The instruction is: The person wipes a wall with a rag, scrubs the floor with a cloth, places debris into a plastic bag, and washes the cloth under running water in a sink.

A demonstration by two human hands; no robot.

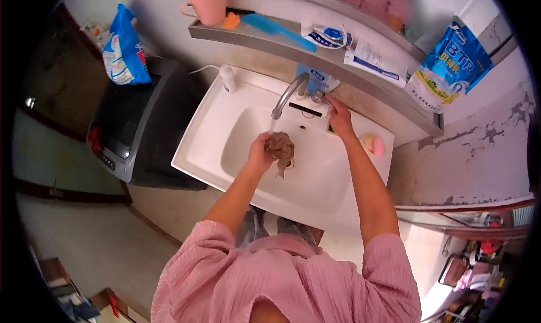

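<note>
My left hand (260,152) grips a crumpled brown wet-looking cloth (282,147) below the spout of the metal faucet (288,95), and one end of the cloth hangs down over the basin. Between spout and cloth there seems to be a thin stream of water. At the back of the white sink (315,190), my right hand (340,119) reaches to the faucet handle (318,96) with its fingers closed on it. A green and yellow sponge (331,129) is partly hidden beside that hand.
Pink and yellow soap pieces (374,145) lie on the sink's right rim; a white bottle (227,79) stands at its back left. Above runs a shelf (253,39) with a pink mug (207,4), a blue comb (276,31) and a blue bag (451,66). A dark washing machine (152,125) is left.
</note>
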